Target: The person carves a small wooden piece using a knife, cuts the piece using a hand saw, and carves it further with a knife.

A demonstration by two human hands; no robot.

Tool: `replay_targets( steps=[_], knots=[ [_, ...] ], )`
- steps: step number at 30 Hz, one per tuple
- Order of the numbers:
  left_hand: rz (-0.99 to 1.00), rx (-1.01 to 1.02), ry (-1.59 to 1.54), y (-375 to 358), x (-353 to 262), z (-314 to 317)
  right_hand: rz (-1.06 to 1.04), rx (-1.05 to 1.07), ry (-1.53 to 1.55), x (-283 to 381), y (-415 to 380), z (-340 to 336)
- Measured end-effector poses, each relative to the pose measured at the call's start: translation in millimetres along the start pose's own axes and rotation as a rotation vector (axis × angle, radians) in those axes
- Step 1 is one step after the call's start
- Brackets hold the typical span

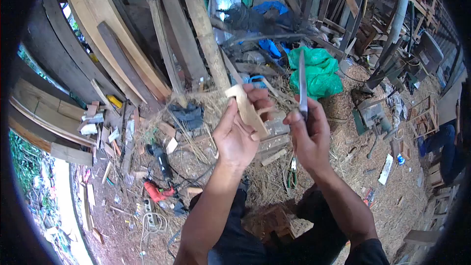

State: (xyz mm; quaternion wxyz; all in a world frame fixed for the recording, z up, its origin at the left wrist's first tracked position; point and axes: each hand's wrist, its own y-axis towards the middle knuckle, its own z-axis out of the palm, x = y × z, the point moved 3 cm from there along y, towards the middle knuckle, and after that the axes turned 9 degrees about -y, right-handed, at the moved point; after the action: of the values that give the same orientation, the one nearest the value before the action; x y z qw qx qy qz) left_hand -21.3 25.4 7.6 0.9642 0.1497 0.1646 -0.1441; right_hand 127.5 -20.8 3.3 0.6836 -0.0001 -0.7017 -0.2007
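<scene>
Head view: left fingers [225, 119] are gripping the wood [248, 114], seemingly for checking, at 9 o'clock from the knife [302, 81] that right fingers [300, 130] are gripping, any cut calling for bringing knife to wood.

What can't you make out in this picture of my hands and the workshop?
All in the head view:
- The handle of the knife: covered by your right hand.
- The palm side of the piece of wood: turned away, against your left hand.
- Anything inside the green bag: its crumpled plastic hides it.
- Whether the blue cloth is someone's leg: cut off by the dark right edge.
</scene>
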Motion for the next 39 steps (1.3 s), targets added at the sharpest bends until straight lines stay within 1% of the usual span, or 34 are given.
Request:
replay_targets(
  steps=[3,4,7,10,11,13,16,17,20,22,24,25,27,28,31,32,35,39],
  knots=[
    [-0.011,0.020,-0.022,1,0,1,0.111,0.069,0.048,7,2,-4],
    [-0.007,-0.043,-0.003,0,0,6,0.100,0.059,0.043,6,2,-5],
    [0.009,-0.082,0.152,-5,-3,8,0.072,0.033,0.020,2,5,-11],
    [-0.068,-0.106,0.100,-17,-9,11,0.067,0.011,-0.038,6,6,-15],
    [-0.072,-0.113,0.087,-21,-13,13,0.094,-0.031,0.010,9,4,-14],
    [-0.082,-0.126,0.059,-30,-19,17,0.044,0.013,-0.050,14,2,-14],
    [-0.067,-0.132,0.112,-39,-23,21,-0.055,0.025,-0.150,20,-3,-11],
    [-0.065,-0.137,0.149,-40,-24,21,-0.096,0.027,-0.182,22,-4,-10],
    [-0.050,-0.157,0.255,-42,-26,20,-0.091,0.094,-0.228,21,-8,-12],
    [-0.031,-0.180,0.318,-41,-25,21,-0.155,0.131,-0.338,22,-10,-11],
    [-0.025,-0.304,0.417,-42,-25,26,-0.216,0.188,-0.455,26,-12,-11],
    [-0.022,-0.367,0.468,-43,-26,27,-0.315,0.211,-0.492,29,-11,-8],
    [-0.029,-0.332,0.489,-43,-27,20,-0.511,0.262,-0.566,35,-10,-1],
    [-0.032,-0.316,0.499,-43,-27,14,-0.451,0.345,-0.597,32,-10,-2],
    [-0.038,-0.163,0.835,-40,-24,10,-0.329,0.464,-0.659,35,-10,-4],
    [-0.077,-0.182,0.861,-41,-21,13,-0.273,0.474,-0.710,34,-9,-6],
    [-0.121,-0.121,1.055,-43,-10,15,-0.356,0.483,-0.702,26,-5,-10],
    [-0.019,0.008,1.223,-42,-1,15,-0.386,0.494,-0.681,26,-3,-15]
  ],
)
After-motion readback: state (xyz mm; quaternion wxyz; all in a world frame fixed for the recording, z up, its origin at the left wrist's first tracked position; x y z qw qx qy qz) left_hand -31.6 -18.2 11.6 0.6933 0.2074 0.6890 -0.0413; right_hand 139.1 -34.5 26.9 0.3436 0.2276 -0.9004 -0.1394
